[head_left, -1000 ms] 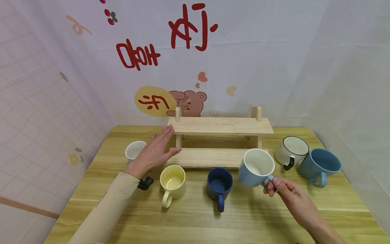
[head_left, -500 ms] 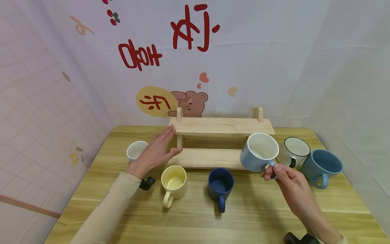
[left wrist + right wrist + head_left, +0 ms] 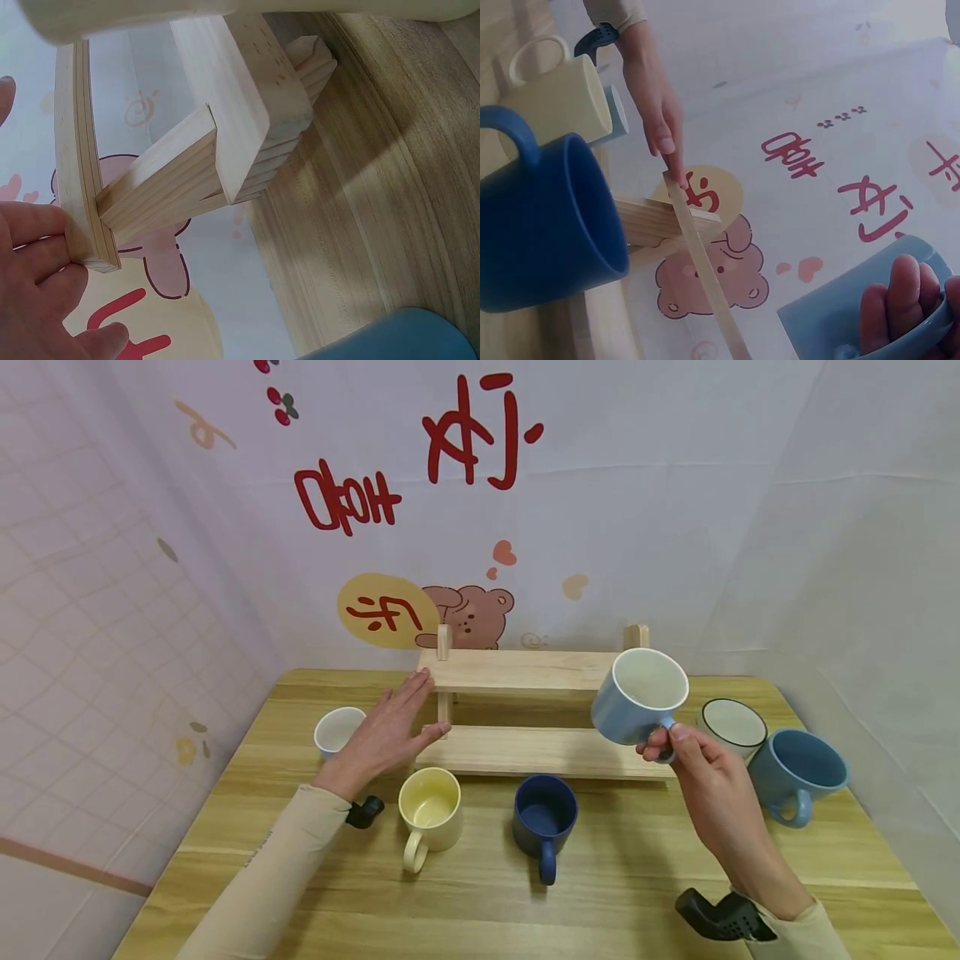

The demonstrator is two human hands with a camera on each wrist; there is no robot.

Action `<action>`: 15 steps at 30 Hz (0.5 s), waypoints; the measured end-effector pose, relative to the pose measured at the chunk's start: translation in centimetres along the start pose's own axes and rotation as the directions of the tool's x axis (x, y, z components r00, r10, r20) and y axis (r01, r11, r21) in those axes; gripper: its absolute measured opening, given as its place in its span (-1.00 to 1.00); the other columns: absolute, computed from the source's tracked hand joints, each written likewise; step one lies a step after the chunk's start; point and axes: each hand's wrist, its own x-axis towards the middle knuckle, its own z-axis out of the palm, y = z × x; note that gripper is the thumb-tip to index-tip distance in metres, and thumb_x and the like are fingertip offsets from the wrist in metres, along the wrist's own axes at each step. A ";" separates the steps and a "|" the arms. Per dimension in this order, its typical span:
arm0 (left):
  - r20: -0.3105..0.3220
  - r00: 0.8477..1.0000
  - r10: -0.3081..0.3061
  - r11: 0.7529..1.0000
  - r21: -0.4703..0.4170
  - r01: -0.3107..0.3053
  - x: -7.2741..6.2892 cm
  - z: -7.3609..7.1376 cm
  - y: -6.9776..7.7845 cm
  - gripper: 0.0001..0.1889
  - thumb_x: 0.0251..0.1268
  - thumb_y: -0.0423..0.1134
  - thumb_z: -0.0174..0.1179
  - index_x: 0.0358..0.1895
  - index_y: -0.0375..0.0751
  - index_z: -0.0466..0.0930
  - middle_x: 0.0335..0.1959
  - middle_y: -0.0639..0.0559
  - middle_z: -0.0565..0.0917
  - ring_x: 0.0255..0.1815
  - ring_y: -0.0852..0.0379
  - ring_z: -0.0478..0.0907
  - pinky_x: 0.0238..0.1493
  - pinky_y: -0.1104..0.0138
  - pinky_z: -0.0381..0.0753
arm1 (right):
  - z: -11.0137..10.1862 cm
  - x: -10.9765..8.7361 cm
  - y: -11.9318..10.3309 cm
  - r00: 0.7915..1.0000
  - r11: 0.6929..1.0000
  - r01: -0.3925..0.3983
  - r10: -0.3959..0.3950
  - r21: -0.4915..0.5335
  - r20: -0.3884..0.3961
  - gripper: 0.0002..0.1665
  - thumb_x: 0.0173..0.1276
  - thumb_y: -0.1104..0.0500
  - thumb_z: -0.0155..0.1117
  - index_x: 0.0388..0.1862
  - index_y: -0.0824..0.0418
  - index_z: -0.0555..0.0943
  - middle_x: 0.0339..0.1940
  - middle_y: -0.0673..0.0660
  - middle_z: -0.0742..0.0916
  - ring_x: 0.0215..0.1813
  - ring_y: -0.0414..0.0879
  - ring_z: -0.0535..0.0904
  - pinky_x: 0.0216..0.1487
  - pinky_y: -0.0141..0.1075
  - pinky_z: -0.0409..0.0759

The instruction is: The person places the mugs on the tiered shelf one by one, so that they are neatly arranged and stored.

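A lane of wood-grain tabletop [image 3: 487, 864] runs between the round pale-yellow mug [image 3: 431, 814] and the round navy-blue mug [image 3: 543, 818] to the 2-tier pale wooden rack [image 3: 517, 670]; a wider lane lies right of the navy one; the left hand [image 3: 381, 739] blocks the rack's left end; the light-blue, white-lined round mug [image 3: 632, 708] in the right hand [image 3: 711, 781] bars the approach to its right end; farther right, the white, black-rimmed mug [image 3: 733, 727] and steel-blue round mug [image 3: 797, 772] stand close together.

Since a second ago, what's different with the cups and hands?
The right hand has raised the light blue cup upward in the head view, in front of the wooden shelf, gripping its handle throughout. The left hand stays at the shelf's left end. The yellow cup and dark blue cup stayed put.
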 end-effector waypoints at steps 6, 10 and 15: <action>-0.009 1.000 0.002 1.000 0.000 -0.002 -0.1 0.1 0.0 -0.09 0.54 0.29 0.05 0.65 -0.32 0.06 0.71 -0.11 -0.02 0.71 -0.09 -0.09 0.64 -0.13 -0.08 | 0.3 1.6 -0.1 0.998 1.000 -0.022 0.021 -0.019 -0.054 -0.54 0.73 0.16 -0.08 -0.14 0.58 0.54 -0.22 0.08 0.67 -0.04 -0.06 0.66 0.24 -0.32 0.50; -0.016 1.000 0.004 1.000 -0.003 -0.004 0.0 0.1 0.0 -0.09 0.53 0.28 0.06 0.65 -0.32 0.06 0.71 -0.11 -0.02 0.70 -0.11 -0.07 0.64 -0.13 -0.08 | 0.3 2.6 0.0 0.997 0.999 -0.031 0.030 -0.017 -0.074 -0.54 0.72 0.12 -0.03 -0.14 0.54 0.56 -0.22 0.07 0.67 -0.05 -0.08 0.63 0.26 -0.31 0.49; -0.016 1.000 -0.002 1.000 -0.009 0.001 0.0 0.1 0.0 -0.09 0.53 0.27 0.07 0.65 -0.32 0.07 0.71 -0.11 -0.01 0.70 -0.11 -0.07 0.64 -0.11 -0.07 | 0.4 3.6 0.2 0.996 0.999 -0.031 0.033 0.023 -0.084 -0.61 0.69 0.11 0.03 -0.14 0.42 0.62 -0.21 0.06 0.69 -0.06 -0.13 0.64 0.27 -0.35 0.51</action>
